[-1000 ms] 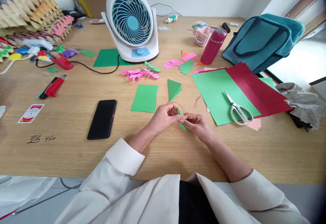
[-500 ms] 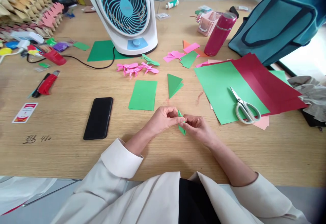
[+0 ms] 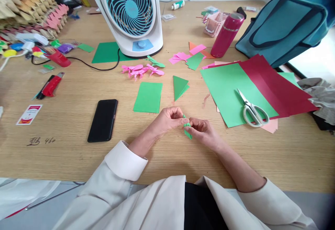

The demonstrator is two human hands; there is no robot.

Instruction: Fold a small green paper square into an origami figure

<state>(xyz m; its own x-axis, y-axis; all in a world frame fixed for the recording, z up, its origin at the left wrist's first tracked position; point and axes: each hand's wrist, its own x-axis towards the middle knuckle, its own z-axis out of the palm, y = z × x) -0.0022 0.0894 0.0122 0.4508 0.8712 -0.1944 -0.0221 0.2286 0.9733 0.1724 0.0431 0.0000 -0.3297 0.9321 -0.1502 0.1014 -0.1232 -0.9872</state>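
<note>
A small folded piece of green paper (image 3: 187, 134) is pinched between both hands, just above the table. My left hand (image 3: 169, 121) grips its upper end with thumb and fingers closed. From the other side, my right hand (image 3: 201, 129) pinches its middle, the thumb lying across it. Parts of the folds are covered by the fingertips. Beyond the hands lie a folded green paper triangle (image 3: 180, 87) and a stack of green paper rectangles (image 3: 148, 97). Farther back are several folded pink paper figures (image 3: 141, 71) and a green one (image 3: 156, 62).
White-handled scissors (image 3: 252, 111) rest on large green (image 3: 222, 94) and red sheets (image 3: 277, 90) at right. A black phone (image 3: 103, 120) lies left of my hands. Behind stand a fan (image 3: 132, 17), a pink bottle (image 3: 227, 36) and a teal bag (image 3: 282, 27). A red cutter (image 3: 52, 85) lies far left.
The green paper has turned slightly in my fingers, its lower part now showing wider. Both hands keep their pinch in nearly the same place. The whole view has shifted slightly.
</note>
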